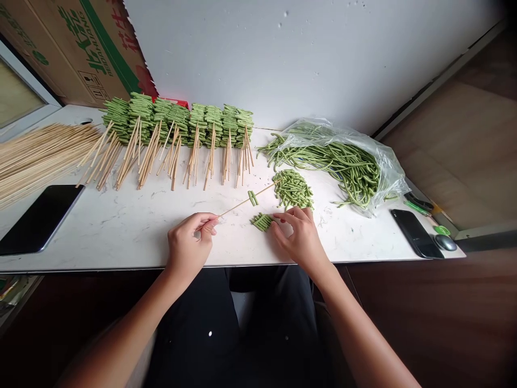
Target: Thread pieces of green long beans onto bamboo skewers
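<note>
My left hand (189, 242) grips the near end of a thin bamboo skewer (238, 205), which points up and to the right across the white table. A short stack of cut green bean pieces (252, 198) sits threaded on the skewer. My right hand (297, 237) is a little to the right, its fingertips pressed on a small flat row of cut bean pieces (262, 221). Just above that hand lies a heap of cut green beans (293, 188).
Long beans spill from a plastic bag (335, 167) at right. Finished bean skewers (177, 124) stand in a row along the wall, beside a bundle of bare skewers (40, 156). A tablet (38, 221), phone (416, 233) and mouse (445, 242) lie near the table's front corners.
</note>
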{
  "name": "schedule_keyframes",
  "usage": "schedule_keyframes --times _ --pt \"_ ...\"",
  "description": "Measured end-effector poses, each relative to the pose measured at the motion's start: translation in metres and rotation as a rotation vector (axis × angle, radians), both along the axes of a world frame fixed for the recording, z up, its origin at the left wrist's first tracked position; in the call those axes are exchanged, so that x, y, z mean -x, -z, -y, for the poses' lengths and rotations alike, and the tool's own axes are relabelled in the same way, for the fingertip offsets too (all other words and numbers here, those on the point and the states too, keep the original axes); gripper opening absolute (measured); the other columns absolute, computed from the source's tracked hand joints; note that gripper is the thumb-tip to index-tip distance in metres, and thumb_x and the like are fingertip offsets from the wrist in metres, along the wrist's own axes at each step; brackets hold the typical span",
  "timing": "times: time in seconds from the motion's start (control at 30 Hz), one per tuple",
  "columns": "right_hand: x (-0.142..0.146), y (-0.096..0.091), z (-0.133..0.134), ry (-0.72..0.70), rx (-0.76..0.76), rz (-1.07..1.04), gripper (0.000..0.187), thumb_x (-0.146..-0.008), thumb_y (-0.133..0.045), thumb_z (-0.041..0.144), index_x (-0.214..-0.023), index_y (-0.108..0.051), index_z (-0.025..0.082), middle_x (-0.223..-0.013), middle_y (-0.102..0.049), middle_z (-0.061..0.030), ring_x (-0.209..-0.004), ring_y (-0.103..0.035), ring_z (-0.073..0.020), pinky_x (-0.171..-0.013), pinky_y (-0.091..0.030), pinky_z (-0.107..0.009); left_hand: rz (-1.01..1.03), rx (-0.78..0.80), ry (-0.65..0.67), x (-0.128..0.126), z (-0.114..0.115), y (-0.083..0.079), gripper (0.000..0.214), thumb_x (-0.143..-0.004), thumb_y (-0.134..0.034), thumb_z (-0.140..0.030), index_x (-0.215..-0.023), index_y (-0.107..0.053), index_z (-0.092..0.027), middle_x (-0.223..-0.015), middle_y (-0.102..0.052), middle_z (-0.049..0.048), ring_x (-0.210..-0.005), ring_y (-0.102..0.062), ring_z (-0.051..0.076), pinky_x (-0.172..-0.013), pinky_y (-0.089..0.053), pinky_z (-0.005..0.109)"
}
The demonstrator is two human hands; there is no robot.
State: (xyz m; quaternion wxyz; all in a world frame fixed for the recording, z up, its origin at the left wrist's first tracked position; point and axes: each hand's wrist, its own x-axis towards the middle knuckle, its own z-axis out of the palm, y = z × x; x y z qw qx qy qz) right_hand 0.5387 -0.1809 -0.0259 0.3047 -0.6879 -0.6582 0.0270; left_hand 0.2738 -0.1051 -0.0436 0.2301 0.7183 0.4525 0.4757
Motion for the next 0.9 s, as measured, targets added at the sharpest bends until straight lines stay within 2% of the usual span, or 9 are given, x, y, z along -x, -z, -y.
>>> schedule_keyframes --times 0.3,0.43,0.5,0.6,0.7,0.9 --pt "-0.002 0.002 -0.002 -0.011 -0.009 -0.071 0.016 -0.096 -0.064 0.025 -0.100 -0.079 0.024 -0.098 -0.073 -0.0100 -0.098 -0.056 -0.0309 -0.091 -0.050 -0.049 -0.046 -0.090 0.022 -0.002 0.002 -0.003 0.014 -0.097 -0.063 -0.019 -0.091 -0.075 -0.020 -0.078 -0.078 0.0002 -0.066 -0.075 0.015 -0.070 -0.059 0.028" --pt "-0.008 0.000 -0.003 0.023 -0.053 -0.220 0.017 -0.096 -0.068 0.031 -0.108 -0.078 0.025 -0.096 -0.077 -0.0073 -0.098 -0.058 -0.0291 -0.086 -0.050 -0.045 -0.053 -0.099 0.013 -0.001 0.002 -0.003 0.014 -0.097 -0.063 -0.019 -0.091 -0.075 -0.020 -0.078 -0.078 0.0002 -0.067 -0.075 0.015 -0.071 -0.060 0.028" --pt "-0.013 -0.002 -0.004 0.048 -0.039 -0.369 0.025 -0.095 -0.070 0.038 -0.115 -0.078 0.026 -0.101 -0.079 -0.0074 -0.095 -0.060 -0.0269 -0.079 -0.050 -0.041 -0.055 -0.098 0.011 -0.001 0.001 -0.003 0.014 -0.097 -0.062 -0.019 -0.092 -0.075 -0.020 -0.078 -0.079 0.0003 -0.068 -0.075 0.016 -0.071 -0.061 0.028" --pt "-0.021 -0.006 -0.006 0.046 0.028 -0.716 0.034 -0.090 -0.075 0.048 -0.114 -0.079 0.024 -0.111 -0.078 -0.0081 -0.088 -0.063 -0.0215 -0.070 -0.048 -0.034 -0.053 -0.099 0.013 -0.001 0.002 -0.004 0.014 -0.097 -0.062 -0.021 -0.092 -0.075 -0.020 -0.079 -0.079 0.0006 -0.069 -0.076 0.016 -0.072 -0.061 0.029" --pt "-0.027 -0.011 -0.008 0.030 0.081 -1.031 0.037 -0.087 -0.077 0.052 -0.111 -0.079 0.023 -0.106 -0.077 -0.0060 -0.085 -0.062 -0.0176 -0.067 -0.047 -0.028 -0.058 -0.100 0.019 -0.001 0.003 -0.004 0.013 -0.098 -0.063 -0.023 -0.094 -0.075 -0.020 -0.081 -0.080 0.0009 -0.070 -0.077 0.017 -0.073 -0.062 0.029" --pt "-0.032 -0.019 -0.009 0.030 0.104 -1.333 0.029 -0.088 -0.075 0.050 -0.102 -0.078 0.025 -0.094 -0.071 -0.0056 -0.083 -0.062 -0.0180 -0.065 -0.049 -0.028 -0.105 -0.144 0.021 -0.001 0.006 -0.006 0.014 -0.099 -0.063 -0.020 -0.094 -0.075 -0.021 -0.081 -0.080 0.0001 -0.072 -0.077 0.017 -0.072 -0.059 0.028"
